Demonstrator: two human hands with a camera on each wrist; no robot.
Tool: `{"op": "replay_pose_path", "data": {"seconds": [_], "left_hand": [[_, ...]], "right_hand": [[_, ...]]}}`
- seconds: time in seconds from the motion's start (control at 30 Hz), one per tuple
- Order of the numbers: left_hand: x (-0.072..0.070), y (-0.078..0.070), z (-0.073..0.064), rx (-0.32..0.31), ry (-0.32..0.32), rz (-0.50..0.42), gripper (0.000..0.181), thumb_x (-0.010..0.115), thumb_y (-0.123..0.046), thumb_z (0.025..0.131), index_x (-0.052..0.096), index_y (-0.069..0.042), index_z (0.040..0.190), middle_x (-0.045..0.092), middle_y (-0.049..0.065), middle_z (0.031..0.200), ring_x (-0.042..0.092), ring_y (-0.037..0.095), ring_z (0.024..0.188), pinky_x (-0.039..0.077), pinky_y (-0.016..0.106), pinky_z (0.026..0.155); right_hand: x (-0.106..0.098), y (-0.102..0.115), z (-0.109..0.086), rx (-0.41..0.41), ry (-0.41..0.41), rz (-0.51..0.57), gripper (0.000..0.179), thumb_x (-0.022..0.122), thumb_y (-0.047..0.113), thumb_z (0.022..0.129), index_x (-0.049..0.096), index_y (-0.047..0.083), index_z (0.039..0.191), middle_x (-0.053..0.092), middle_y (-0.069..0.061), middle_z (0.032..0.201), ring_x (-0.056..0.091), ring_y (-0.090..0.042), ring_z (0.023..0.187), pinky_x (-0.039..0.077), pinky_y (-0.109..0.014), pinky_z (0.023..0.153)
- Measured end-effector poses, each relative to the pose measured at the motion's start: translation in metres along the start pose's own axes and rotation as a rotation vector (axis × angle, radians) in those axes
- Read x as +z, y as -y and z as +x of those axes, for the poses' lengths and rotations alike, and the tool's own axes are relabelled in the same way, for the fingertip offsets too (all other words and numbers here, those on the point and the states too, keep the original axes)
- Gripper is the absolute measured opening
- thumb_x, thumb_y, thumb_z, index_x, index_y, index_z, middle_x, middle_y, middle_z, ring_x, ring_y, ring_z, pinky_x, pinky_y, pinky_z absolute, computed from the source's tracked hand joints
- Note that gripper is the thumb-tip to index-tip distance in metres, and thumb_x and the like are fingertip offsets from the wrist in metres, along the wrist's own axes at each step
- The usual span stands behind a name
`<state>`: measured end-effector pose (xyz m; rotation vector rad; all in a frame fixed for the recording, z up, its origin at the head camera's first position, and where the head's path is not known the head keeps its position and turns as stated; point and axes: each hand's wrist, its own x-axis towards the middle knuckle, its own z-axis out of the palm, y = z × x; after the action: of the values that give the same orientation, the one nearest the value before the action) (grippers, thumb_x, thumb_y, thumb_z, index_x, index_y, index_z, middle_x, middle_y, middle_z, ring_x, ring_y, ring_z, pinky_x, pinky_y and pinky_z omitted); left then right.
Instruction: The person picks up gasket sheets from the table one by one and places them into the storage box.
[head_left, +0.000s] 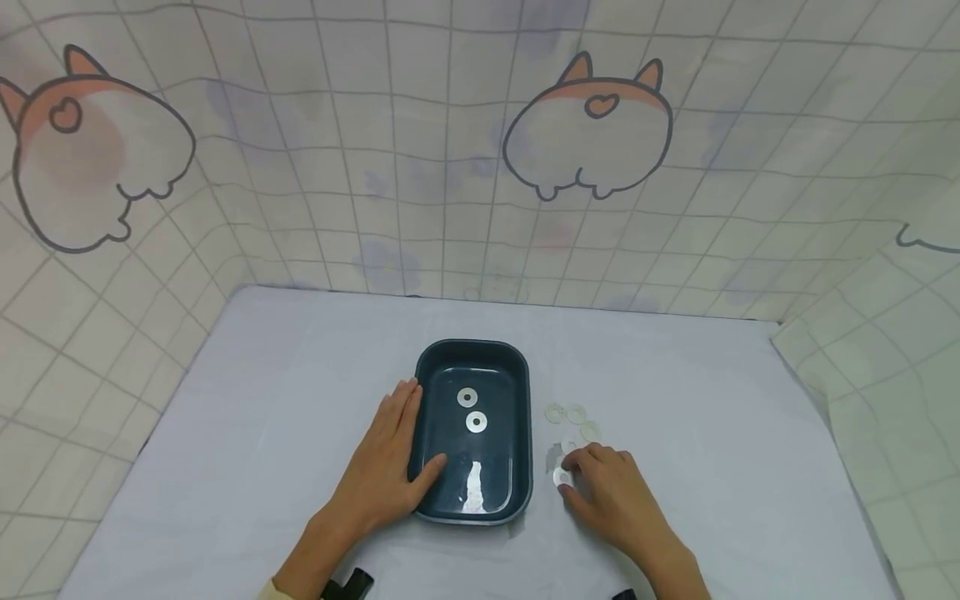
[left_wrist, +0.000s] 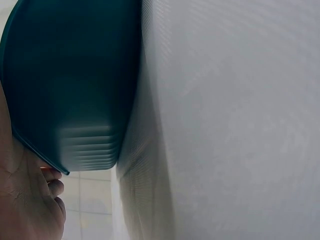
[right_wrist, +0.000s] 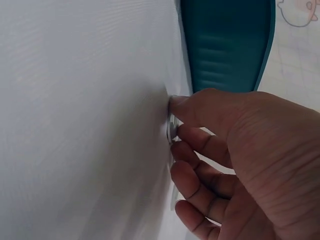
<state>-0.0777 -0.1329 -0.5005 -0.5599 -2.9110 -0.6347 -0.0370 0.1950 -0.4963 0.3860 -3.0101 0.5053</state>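
A dark teal tray [head_left: 525, 392] sits mid-table with two flat metal washers [head_left: 472, 409] inside. My left hand [head_left: 390, 467] lies flat along the tray's left rim [left_wrist: 45, 160], thumb hooked over the edge, fingers straight. Right of the tray, several washers [head_left: 573, 415] lie loose on the white cloth. My right hand [head_left: 603, 492] has its fingers curled and pinches one washer [head_left: 561, 477] at its fingertips against the cloth; the right wrist view shows that washer [right_wrist: 171, 131] held between thumb and forefinger, close to the tray's outer wall [right_wrist: 225, 45].
A white cloth [head_left: 262, 417] covers the table. A tiled curtain with cartoon animals [head_left: 585, 125] hangs behind and at both sides. Dark wrist-camera mounts [head_left: 352, 583] show at the bottom edge.
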Motion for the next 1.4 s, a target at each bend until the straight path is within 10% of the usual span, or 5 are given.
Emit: {"op": "replay_pose_path", "data": {"seconds": [0.2,0.5,0.77,0.97,1.4], "left_hand": [[-0.001,-0.002,0.0,-0.008,0.017,-0.009,0.098,0.065,-0.052,0.096,0.02,-0.007,0.17,0.018,0.009,0.179,0.019,0.027,0.167,0.018,0.044,0.139],[-0.002,0.001,-0.001,-0.008,0.018,-0.018,0.097,0.065,-0.052,0.097,0.019,-0.006,0.17,0.018,0.009,0.179,0.019,0.027,0.167,-0.01,0.018,0.134],[-0.002,0.001,-0.002,0.0,-0.015,0.0,0.097,0.068,-0.05,0.095,0.023,-0.004,0.168,0.022,0.011,0.178,0.023,0.029,0.166,0.025,0.051,0.136],[-0.001,0.0,-0.001,0.004,-0.011,-0.005,0.097,0.067,-0.051,0.096,0.021,-0.006,0.169,0.022,0.01,0.178,0.022,0.028,0.166,0.012,0.036,0.14],[0.0,-0.001,0.001,-0.003,0.012,-0.009,0.098,0.066,-0.052,0.096,0.019,-0.007,0.17,0.019,0.009,0.179,0.021,0.028,0.167,0.025,0.049,0.137]], "right_hand": [[-0.003,0.001,0.0,-0.051,-0.02,-0.08,0.025,0.09,0.023,0.081,0.073,0.014,0.098,0.07,0.004,0.09,0.065,-0.014,0.088,0.055,-0.04,0.09],[-0.002,0.012,0.002,-0.092,-0.094,-0.195,0.024,0.088,0.021,0.075,0.066,0.013,0.083,0.06,0.004,0.073,0.061,-0.016,0.073,0.053,-0.037,0.077],[0.006,0.023,0.008,-0.119,-0.167,-0.299,0.024,0.081,0.014,0.067,0.058,0.01,0.07,0.056,-0.004,0.065,0.057,-0.023,0.062,0.046,-0.037,0.061],[0.009,0.022,0.004,-0.065,-0.168,-0.234,0.023,0.08,0.016,0.066,0.063,0.01,0.081,0.058,-0.003,0.072,0.057,-0.022,0.067,0.043,-0.035,0.062],[0.007,0.012,0.001,-0.002,-0.117,-0.097,0.022,0.085,0.018,0.073,0.073,0.011,0.091,0.065,0.0,0.079,0.055,-0.015,0.074,0.05,-0.036,0.073]]}}
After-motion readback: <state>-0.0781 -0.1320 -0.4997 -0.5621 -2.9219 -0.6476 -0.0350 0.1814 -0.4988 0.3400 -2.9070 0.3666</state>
